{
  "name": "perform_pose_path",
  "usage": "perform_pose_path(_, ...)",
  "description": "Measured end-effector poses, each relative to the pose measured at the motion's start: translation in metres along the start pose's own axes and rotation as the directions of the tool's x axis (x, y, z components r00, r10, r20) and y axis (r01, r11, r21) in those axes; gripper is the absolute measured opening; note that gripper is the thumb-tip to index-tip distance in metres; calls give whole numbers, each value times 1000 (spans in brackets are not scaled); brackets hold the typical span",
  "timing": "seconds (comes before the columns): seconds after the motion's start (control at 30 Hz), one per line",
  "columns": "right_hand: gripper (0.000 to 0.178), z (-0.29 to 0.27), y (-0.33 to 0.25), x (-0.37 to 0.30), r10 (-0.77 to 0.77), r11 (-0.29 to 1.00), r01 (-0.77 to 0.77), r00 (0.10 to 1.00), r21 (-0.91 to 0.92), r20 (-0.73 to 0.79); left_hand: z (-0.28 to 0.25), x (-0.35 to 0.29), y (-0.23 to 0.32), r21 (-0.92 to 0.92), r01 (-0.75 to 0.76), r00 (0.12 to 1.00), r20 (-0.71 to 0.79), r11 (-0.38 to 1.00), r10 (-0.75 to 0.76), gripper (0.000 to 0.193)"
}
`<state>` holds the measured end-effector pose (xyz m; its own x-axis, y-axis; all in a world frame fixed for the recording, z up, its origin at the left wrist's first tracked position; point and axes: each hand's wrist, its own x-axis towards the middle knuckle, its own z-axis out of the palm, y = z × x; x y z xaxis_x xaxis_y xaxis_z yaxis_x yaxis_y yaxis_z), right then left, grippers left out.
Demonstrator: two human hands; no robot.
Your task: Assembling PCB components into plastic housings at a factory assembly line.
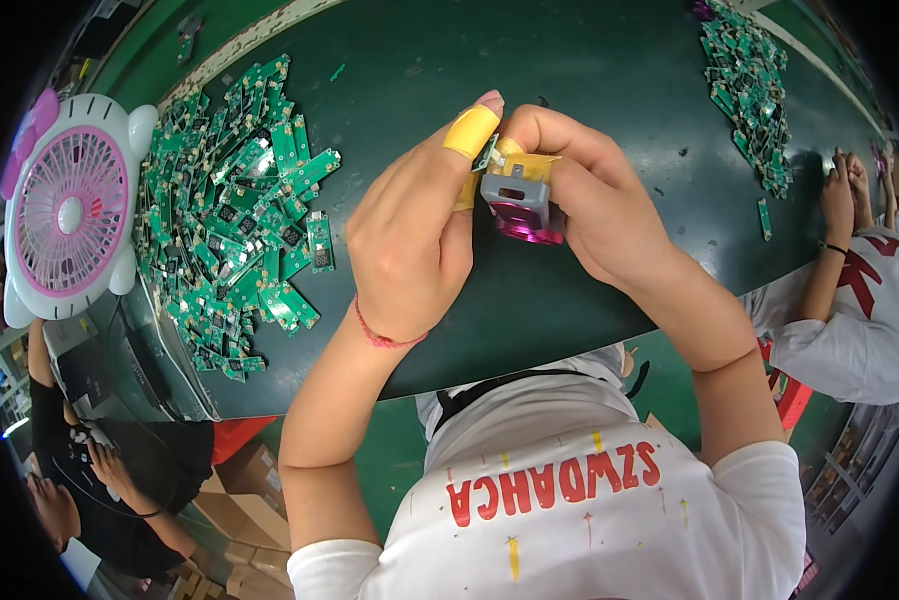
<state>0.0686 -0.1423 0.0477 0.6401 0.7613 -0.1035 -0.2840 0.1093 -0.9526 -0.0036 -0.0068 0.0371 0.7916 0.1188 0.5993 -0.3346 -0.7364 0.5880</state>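
Above the green table, both my hands meet around a small device (516,196) with a grey plastic end and a shiny magenta casing. My right hand (609,195) is closed around its right side. A yellow film-like piece (531,166) sticks up from the device between my fingers. My left hand (409,215), with yellow tape (469,131) wrapped on a digit, pinches close against the left side. A narrow green circuit board (485,153) shows at its fingertips, beside the grey end. Where the board meets the device is partly hidden by fingers.
A large heap of green circuit boards (239,215) covers the table's left, beside a pink-and-white fan (69,210). Another heap (747,95) lies at the far right. Co-workers sit at left (119,470) and right (849,310). Cardboard boxes (249,500) stand at lower left.
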Motion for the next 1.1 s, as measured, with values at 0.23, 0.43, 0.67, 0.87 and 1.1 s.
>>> perform_pose_path(0.23, 4, -2, -1, 3, -47, 999, 47, 999, -23, -9, 7, -3, -1, -12, 9, 1000, -9, 1000, -9, 38)
perform_pose_path(0.43, 5, -6, -1, 6, -313, 921, 301, 950, -246, -11, 12, 2, -13, -38, -37, 998, -60, 999, 35, 57)
perform_pose_path(0.67, 12, -17, 1, 10, -504, 730, 536, 841, -424, 195, 3, -2, -3, -549, 831, 466, 775, -89, -427, 26)
perform_pose_path(0.87, 10, -11, -2, 13, -536, 458, 622, 763, -636, 361, 11, -19, -25, -477, 718, 519, 852, -508, -67, 27)
perform_pose_path(1.1, 13, -27, -7, 25, -657, -112, 433, 643, -894, 394, 9, -3, -14, -747, 651, 635, 633, -135, -442, 37)
